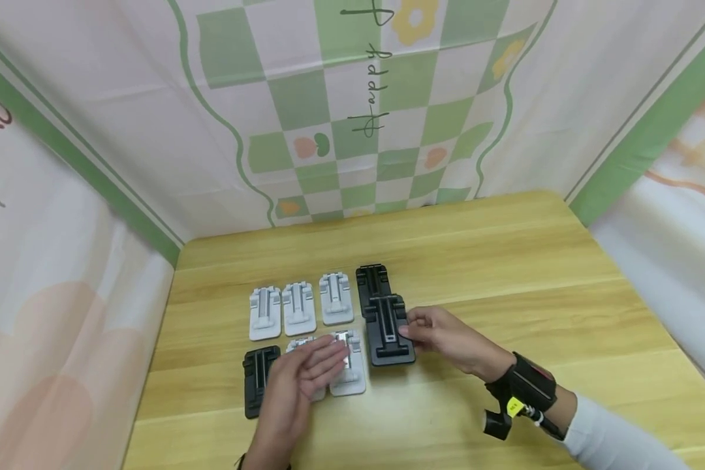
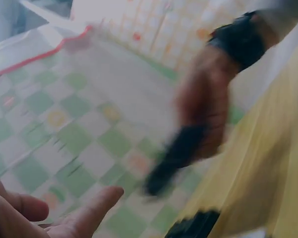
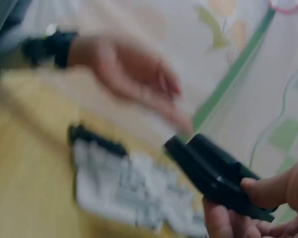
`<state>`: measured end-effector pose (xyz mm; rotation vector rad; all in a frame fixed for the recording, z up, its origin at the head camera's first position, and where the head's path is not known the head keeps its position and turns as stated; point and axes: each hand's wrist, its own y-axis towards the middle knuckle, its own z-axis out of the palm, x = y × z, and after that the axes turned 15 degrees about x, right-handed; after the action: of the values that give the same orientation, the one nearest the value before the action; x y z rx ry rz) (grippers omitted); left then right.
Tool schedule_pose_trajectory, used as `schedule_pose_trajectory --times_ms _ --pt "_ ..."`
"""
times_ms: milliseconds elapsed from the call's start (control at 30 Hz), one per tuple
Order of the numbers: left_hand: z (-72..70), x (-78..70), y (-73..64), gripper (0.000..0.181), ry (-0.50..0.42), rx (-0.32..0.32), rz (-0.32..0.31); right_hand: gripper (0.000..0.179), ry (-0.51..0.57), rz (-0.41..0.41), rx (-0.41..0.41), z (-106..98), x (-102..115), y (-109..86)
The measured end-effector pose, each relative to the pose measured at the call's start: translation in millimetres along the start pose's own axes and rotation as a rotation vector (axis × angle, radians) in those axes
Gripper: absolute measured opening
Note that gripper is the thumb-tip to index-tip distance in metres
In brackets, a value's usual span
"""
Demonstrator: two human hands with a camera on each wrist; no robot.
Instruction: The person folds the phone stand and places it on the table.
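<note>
A black folding phone stand is pinched at its right edge by my right hand; the right wrist view shows this phone stand between thumb and fingers, raised off the table. Behind it in the head view, partly covered, lies another black stand. My left hand hovers with straight fingers over the front row and holds nothing. Under or beside it are a white stand, a second white one mostly hidden by the hand, and a black stand on the left.
Three white stands make up the back row: left, middle and right. All lie on a wooden table. A patterned curtain hangs behind the table's far edge.
</note>
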<state>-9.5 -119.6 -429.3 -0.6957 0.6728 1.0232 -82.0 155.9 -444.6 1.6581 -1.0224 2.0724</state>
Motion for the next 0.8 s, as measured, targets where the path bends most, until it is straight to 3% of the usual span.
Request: schedule_pose_trajectory --times_ms 100,200,367,500,800 --pt "-16.3 -8.7 -13.6 0.046 -0.01 -0.074 0.068 0.03 -0.057 0.058 -0.039 -6 -21 2.6" --pt "-27.6 -16.7 -22.4 0.048 -0.007 -0.095 0.124 0.028 -0.09 0.109 -0.064 -6 -36 8.5" --pt "-35.0 -24.0 -29.1 0.051 0.024 -0.062 0.2 0.025 -0.129 0.181 -0.111 -1 -47 16.7" --pt "-36.4 -27.0 -32.4 0.05 0.045 -0.036 0.226 0.022 -0.156 0.234 -0.156 4 -49 18.5" --pt "-42.1 -35.2 -36.6 0.048 0.019 -0.038 0.252 0.022 -0.277 0.237 -0.19 7 -48 19.3"
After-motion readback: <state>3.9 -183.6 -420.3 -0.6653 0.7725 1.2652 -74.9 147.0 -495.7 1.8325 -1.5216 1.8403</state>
